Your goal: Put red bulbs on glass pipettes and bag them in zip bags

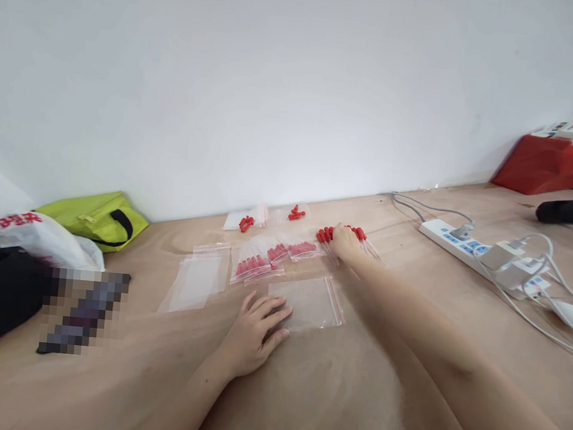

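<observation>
My left hand (259,333) lies flat with fingers apart, its fingertips on the left edge of a clear zip bag (309,302). The bag's red-lined zip faces right. Farther off, my right hand (345,243) curls its fingers over a row of thin tools with red handles (323,234) and pale slender shafts. The fingertips are hidden, so which handle is pinched cannot be made out. Left of that row, several zip bags (253,264) hold more red-handled pieces. Flat zip bags (195,277) overlap at the left.
Small red pieces (246,223) and another red cluster (297,212) lie on bags near the wall. A white power strip (457,247) with plugs and cables is at right, before a red bag (546,164). At left are a yellow-green pouch (88,214) and a white plastic bag (48,244).
</observation>
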The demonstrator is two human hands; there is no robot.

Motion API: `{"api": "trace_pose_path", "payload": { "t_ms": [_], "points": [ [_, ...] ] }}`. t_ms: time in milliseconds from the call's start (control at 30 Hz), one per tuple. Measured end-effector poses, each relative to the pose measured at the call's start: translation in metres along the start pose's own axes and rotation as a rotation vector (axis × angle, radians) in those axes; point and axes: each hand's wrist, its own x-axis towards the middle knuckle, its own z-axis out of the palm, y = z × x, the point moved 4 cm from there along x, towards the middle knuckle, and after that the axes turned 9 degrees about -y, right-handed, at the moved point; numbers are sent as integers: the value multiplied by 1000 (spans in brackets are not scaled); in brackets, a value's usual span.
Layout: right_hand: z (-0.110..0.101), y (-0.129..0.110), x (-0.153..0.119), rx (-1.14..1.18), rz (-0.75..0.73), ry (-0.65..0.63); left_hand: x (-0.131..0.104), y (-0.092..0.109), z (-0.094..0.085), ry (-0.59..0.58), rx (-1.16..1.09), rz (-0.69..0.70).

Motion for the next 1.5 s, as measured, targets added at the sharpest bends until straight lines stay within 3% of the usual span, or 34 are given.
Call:
{"api": "trace_pose_path", "payload": {
  "t_ms": [100,200,367,533,833,1200,1500],
  "points": [
    [-13,1,-10,5,-8,30,-1,2,-1,29,-15,14],
    [-19,9,-31,194,-139,53,0,3,-2,66,-43,29],
    [3,36,-82,767,-166,-79,2,4,1,15,-96,72],
    [13,40,-112,942,-192,-80,3,2,3,-35,-94,48],
    [18,27,-116,1065,-107,-110,4,4,1,-37,-64,7],
    [10,38,-117,1051,-18,-34,4,5,1,-26,-52,-12],
    [20,30,-122,1156,-53,-49,5,4,1,-43,-48,-29]
  ]
}}
